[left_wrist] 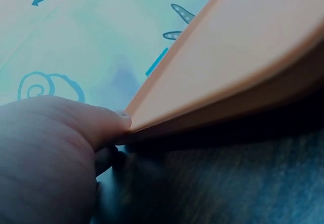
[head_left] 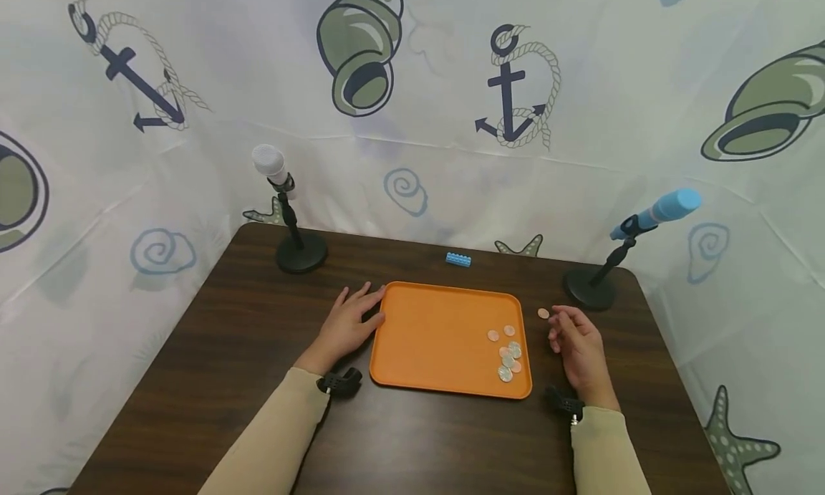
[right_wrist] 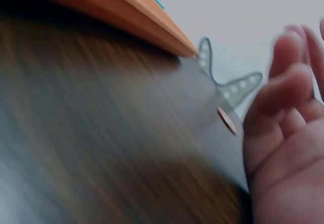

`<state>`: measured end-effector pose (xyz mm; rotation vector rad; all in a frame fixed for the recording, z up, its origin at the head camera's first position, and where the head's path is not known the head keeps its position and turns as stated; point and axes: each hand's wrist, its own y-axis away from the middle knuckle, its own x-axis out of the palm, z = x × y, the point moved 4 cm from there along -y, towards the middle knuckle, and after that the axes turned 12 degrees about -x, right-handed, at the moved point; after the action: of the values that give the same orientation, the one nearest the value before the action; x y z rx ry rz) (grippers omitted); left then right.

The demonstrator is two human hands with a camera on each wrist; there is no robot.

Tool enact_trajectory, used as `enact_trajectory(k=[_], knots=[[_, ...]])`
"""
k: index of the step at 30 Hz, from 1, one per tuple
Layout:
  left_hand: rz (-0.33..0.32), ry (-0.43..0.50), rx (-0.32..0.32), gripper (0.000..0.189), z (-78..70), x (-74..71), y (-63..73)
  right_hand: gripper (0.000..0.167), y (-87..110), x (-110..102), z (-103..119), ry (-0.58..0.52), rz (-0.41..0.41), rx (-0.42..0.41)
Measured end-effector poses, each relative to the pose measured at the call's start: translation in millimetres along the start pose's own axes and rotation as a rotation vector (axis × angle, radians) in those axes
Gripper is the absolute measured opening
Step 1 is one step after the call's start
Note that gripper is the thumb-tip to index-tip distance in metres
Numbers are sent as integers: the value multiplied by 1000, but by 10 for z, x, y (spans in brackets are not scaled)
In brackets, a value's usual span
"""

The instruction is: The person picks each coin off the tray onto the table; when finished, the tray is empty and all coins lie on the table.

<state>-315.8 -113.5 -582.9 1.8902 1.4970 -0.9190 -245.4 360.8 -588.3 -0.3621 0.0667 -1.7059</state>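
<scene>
An orange tray lies on the dark wooden table. My left hand rests at its left side with fingers spread and fairly straight; in the left wrist view the thumb touches the tray's rim. Several silver coins and copper coins lie in the tray's right part, some overlapping. Right of the tray, a single copper coin lies on the table. My right hand hovers beside that coin, fingers loosely bent and thumb near the index finger, with nothing visible between them.
A white microphone stands on a black stand at the back left. At the back right, a blue microphone leans on another stand. Behind the tray lies a small blue studded block. A sea-patterned cloth hangs around the table.
</scene>
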Motion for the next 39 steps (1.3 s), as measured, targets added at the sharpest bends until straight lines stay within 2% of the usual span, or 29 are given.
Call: enact_trajectory(k=[3,9,13,27,34,39], knots=[[-7,-8,1,65,20,-17,-2,47,-1,136,-16,82,102,68],[-7,-13,8,66,37,-12,-9,46,0,272,-55,419,306,216],[-6,-9,2,66,51,-14,-6,41,4,364,-69,555,383,263],[1,-7,-5,66,65,27,-20,47,-182,354,-105,655,448,301],[3,4,1,66,39,26,-11,38,-236,344,-133,703,465,299],[4,11,-22,66,38,3,-14,40,-261,356,-124,702,473,281]])
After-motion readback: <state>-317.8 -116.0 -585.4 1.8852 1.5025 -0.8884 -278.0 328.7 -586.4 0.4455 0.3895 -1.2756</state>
